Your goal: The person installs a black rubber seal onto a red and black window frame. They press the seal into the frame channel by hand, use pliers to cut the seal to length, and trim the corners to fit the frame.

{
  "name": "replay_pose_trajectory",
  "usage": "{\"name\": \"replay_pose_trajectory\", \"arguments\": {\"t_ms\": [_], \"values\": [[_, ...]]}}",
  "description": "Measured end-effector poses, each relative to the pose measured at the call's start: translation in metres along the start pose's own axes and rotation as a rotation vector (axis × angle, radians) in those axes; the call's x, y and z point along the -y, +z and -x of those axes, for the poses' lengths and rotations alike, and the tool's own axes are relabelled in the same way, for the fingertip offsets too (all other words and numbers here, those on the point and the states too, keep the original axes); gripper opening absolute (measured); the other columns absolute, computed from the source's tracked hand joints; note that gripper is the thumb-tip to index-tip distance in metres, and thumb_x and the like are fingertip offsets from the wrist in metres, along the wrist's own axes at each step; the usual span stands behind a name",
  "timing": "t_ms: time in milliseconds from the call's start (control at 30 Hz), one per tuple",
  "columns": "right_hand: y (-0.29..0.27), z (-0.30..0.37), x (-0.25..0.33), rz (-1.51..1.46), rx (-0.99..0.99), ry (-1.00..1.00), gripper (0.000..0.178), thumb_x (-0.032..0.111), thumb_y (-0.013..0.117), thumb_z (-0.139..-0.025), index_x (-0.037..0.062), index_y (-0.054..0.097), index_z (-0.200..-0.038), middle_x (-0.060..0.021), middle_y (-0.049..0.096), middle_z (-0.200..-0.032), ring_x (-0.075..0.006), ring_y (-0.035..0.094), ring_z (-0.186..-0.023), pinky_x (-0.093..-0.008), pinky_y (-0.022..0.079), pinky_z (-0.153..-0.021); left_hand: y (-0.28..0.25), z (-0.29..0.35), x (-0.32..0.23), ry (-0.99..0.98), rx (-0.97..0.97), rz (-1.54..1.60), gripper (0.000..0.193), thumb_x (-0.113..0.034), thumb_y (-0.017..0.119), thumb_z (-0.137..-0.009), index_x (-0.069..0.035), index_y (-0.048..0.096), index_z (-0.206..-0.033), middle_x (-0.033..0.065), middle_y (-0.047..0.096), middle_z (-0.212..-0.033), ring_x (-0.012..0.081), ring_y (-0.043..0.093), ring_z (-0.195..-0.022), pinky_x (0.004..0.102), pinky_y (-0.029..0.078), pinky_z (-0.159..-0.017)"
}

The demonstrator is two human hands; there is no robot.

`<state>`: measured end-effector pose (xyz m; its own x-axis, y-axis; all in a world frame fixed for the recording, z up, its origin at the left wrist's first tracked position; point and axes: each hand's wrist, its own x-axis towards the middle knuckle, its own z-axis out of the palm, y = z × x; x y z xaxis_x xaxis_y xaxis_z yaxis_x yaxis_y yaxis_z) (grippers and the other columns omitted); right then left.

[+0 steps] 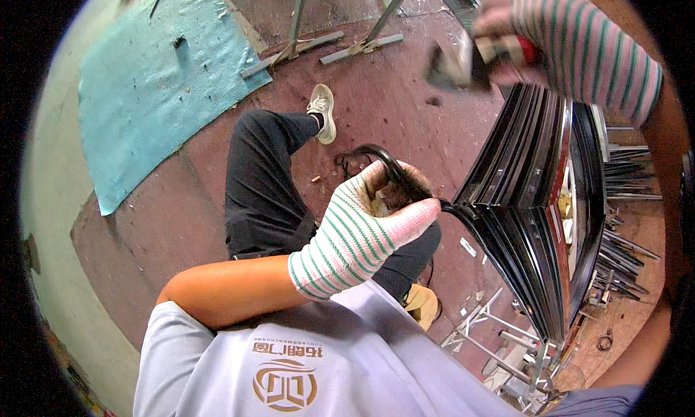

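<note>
My left hand (362, 229), in a white-and-pink striped glove with green lines, is closed around a black flexible strip (387, 163). A loop of the strip rises above my fingers, and its other end runs right to the corner of a stack of black frames (514, 185). The frames have mitred corners and lean close together. At the upper right, above the frames, my right hand (557, 44), gloved the same way, grips a hand tool (470, 62) with a red part and a greyish head. Motion blur hides the tool's exact kind.
Long metal profiles (630, 171) lie in piles right of the frames, near a wooden board (637, 316). Metal stand legs (362, 48) rest on the reddish floor at the far side. A turquoise sheet (166, 77) covers floor at the left. My leg (260, 178) is beside my left hand.
</note>
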<state>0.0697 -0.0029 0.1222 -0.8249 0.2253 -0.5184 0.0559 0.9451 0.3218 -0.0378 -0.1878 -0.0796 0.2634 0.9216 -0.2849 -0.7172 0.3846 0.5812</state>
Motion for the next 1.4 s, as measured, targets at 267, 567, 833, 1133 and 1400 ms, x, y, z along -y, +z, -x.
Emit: {"name": "replay_pose_trajectory", "arguments": {"t_ms": [267, 567, 833, 1133, 1400], "values": [[0.016, 0.012, -0.011, -0.197, -0.238, 0.09, 0.039, 0.005, 0.075, -0.07, 0.0049, 0.059, -0.106, -0.0094, 0.061, -0.104, -0.0227, 0.059, -0.101, -0.0382, 0.045, -0.093, -0.003, 0.003, -0.005, -0.003, 0.001, -0.032, 0.021, -0.004, 0.071, -0.082, -0.007, 0.062, -0.1, -0.0001, 0.064, -0.09, 0.009, 0.06, -0.081, 0.0243, 0.05, -0.073], [0.016, 0.034, 0.027, -0.321, 0.112, 0.259, 0.031, 0.003, 0.073, -0.071, 0.0063, 0.06, -0.099, -0.0085, 0.061, -0.094, -0.0279, 0.059, -0.095, -0.039, 0.047, -0.086, -0.007, 0.005, -0.002, -0.01, 0.047, 0.005, 0.022, 0.0, 0.07, -0.083, -0.004, 0.063, -0.103, 0.0018, 0.065, -0.097, 0.0085, 0.061, -0.09, 0.0246, 0.05, -0.084], [0.024, 0.019, 0.024, -0.137, 0.283, -0.006, 0.03, 0.005, 0.072, -0.066, 0.0102, 0.061, -0.093, -0.0051, 0.061, -0.092, -0.0257, 0.058, -0.094, -0.0367, 0.046, -0.087, -0.012, 0.008, -0.001, 0.015, 0.039, -0.043, 0.022, 0.001, 0.07, -0.082, -0.003, 0.063, -0.103, 0.0028, 0.066, -0.099, 0.0105, 0.061, -0.092, 0.0266, 0.05, -0.086], [0.025, 0.0, 0.036, -0.122, 0.34, -0.06, 0.029, 0.004, 0.074, -0.059, 0.0118, 0.067, -0.085, -0.0027, 0.064, -0.085, -0.0217, 0.063, -0.089, -0.0337, 0.045, -0.09, -0.003, 0.01, -0.012, -0.04, 0.021, -0.044, 0.025, -0.003, 0.073, -0.081, -0.003, 0.062, -0.103, 0.0022, 0.066, -0.096, 0.0097, 0.061, -0.09, 0.0258, 0.05, -0.084], [0.034, -0.005, 0.033, -0.218, 0.299, -0.138, 0.029, 0.006, 0.074, -0.056, 0.0129, 0.067, -0.083, -0.002, 0.062, -0.081, -0.0218, 0.061, -0.086, -0.0347, 0.044, -0.086, -0.003, 0.006, -0.007, -0.007, 0.013, -0.024, 0.023, -0.004, 0.072, -0.081, -0.004, 0.061, -0.101, 0.0051, 0.068, -0.096, 0.0139, 0.065, -0.087, 0.0284, 0.052, -0.081]]}}
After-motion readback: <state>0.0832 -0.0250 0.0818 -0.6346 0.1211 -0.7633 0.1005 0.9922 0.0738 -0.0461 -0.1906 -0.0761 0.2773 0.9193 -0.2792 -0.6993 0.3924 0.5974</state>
